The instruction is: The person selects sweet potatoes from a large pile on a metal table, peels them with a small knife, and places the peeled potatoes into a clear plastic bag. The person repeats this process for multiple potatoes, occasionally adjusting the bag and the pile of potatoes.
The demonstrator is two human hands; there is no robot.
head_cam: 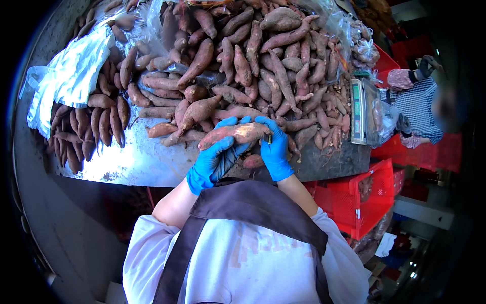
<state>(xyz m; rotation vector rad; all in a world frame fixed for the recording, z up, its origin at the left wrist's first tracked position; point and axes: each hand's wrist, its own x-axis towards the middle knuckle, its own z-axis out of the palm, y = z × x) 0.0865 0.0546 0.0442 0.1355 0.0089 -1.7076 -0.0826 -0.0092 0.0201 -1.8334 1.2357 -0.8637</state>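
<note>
A large sweet potato [236, 135] with a pale, scraped-looking patch lies across my blue-gloved hands, above the table's near edge. My left hand [217, 161] grips it from below and on the left. At its right end is my right hand [276, 150], fingers curled around a small dark tool [269, 138], perhaps a short knife; most of it is hidden. Beneath the hands, a smaller sweet potato [253, 161] rests on the metal table [159, 163]. Just beyond them rises a big heap of sweet potatoes [243, 68].
White plastic bags [74, 66] cover part of a sorted pile [110, 121] at left. A scale [358, 114] stands at the table's right end, beside a gloved co-worker [412, 97]. Red crates [374, 201] sit below right. Filled clear bags [366, 51] lie at back right.
</note>
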